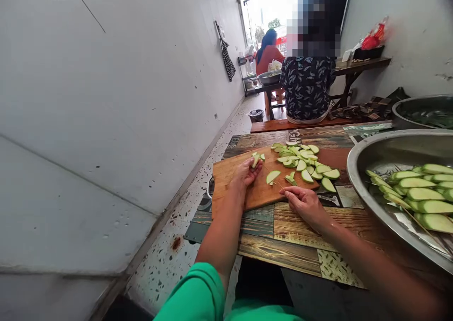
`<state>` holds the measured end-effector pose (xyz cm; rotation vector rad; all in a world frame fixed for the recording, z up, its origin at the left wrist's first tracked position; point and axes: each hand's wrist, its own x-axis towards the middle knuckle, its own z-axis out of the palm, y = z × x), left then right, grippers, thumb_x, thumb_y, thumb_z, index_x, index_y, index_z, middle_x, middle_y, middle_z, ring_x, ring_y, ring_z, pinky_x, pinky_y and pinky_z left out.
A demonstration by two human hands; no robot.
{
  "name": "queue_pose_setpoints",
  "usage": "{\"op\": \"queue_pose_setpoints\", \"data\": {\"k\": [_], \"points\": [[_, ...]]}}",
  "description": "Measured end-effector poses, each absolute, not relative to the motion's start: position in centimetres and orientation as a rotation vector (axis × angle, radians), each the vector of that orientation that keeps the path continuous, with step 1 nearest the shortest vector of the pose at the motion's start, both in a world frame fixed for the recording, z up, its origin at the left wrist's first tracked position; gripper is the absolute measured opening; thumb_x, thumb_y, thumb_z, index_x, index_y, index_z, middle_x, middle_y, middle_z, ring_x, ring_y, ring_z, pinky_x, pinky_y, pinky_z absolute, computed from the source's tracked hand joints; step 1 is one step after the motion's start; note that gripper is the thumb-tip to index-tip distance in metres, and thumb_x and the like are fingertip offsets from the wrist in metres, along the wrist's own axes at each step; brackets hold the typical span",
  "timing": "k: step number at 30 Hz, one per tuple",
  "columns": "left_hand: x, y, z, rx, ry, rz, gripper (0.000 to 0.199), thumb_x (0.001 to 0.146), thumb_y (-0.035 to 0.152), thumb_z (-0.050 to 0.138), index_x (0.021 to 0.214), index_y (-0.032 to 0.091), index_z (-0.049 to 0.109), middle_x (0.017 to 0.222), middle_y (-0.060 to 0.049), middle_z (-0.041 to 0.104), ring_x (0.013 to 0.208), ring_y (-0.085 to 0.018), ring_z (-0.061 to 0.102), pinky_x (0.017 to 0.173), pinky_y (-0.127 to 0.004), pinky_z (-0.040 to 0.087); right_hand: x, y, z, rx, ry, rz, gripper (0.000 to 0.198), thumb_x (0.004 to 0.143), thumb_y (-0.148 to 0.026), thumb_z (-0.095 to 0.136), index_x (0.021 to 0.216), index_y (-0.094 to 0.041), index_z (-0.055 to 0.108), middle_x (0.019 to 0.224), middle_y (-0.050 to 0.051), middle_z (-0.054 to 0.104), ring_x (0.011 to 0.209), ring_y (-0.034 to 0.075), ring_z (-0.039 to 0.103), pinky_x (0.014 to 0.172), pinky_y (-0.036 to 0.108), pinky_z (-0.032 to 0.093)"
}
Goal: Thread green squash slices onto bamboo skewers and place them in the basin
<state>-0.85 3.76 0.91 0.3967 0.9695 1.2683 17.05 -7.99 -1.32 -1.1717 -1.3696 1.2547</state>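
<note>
My left hand (245,171) is closed around a few pale, green-skinned vegetable slices (255,160), over the cutting board (226,170). The slices look like zucchini, though the exact kind is unclear. Between thumb and fingertips my right hand (300,201) pinches a thin wooden skewer (281,185) at the board's near right edge. Its tip points up and left, towards my left hand. Loose half-moon slices (272,176) lie on the board between my hands. A larger heap of cut slices (300,158) covers the far right of the board and spills onto the table.
To the right, a large metal basin (357,170) holds rows of skewered slices (421,189). Another metal basin (406,109) stands behind it. A patterned wood table (279,245) supports everything. Beyond, a person (307,87) sits on a bench, with another person (269,54) farther off. A white wall (106,99) rises left.
</note>
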Motion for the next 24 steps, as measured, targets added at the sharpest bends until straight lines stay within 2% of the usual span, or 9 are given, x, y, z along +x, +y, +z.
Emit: {"op": "queue_pose_setpoints", "data": {"k": [3, 9, 16, 24], "points": [[-0.83, 3.62, 0.93, 0.385, 0.927, 1.299, 0.009, 0.085, 0.007, 0.051, 0.085, 0.009, 0.060, 0.076, -0.009, 0.067, 0.067, -0.014, 0.067, 0.068, -0.027, 0.057, 17.15, -8.06, -1.18, -1.207, -1.390, 1.240, 0.047, 0.073, -0.051, 0.056, 0.090, -0.009, 0.066, 0.049, -0.006, 0.037, 0.043, 0.008, 0.030, 0.042, 0.022, 0.019], [-0.80, 3.76, 0.72, 0.362, 0.918, 1.363, 0.007, 0.082, 0.005, 0.055, 0.079, 0.006, 0.060, 0.075, -0.010, 0.068, 0.066, -0.015, 0.068, 0.067, -0.027, 0.057, 17.46, -8.27, -0.58, -1.240, -1.412, 1.229, 0.047, 0.072, -0.051, 0.056, 0.090, -0.009, 0.068, 0.048, -0.005, 0.038, 0.043, 0.008, 0.031, 0.041, 0.022, 0.020], [-0.72, 3.93, 0.66, 0.316, 0.980, 1.353, 0.006, 0.079, 0.005, 0.061, 0.083, 0.008, 0.062, 0.082, -0.011, 0.069, 0.072, -0.018, 0.069, 0.071, -0.029, 0.057, 17.41, -8.33, -0.41, -1.283, -1.458, 1.165, 0.043, 0.072, -0.048, 0.056, 0.087, -0.011, 0.071, 0.047, -0.004, 0.039, 0.043, 0.008, 0.031, 0.041, 0.022, 0.020], [-0.45, 3.36, 1.07, 0.378, 0.960, 1.367, 0.005, 0.081, 0.005, 0.057, 0.079, 0.008, 0.061, 0.074, -0.008, 0.069, 0.069, -0.017, 0.069, 0.076, -0.032, 0.056, 17.48, -8.16, -1.03, -1.252, -1.461, 1.224, 0.047, 0.072, -0.050, 0.055, 0.090, -0.009, 0.070, 0.046, -0.005, 0.038, 0.042, 0.008, 0.029, 0.040, 0.022, 0.019]]}}
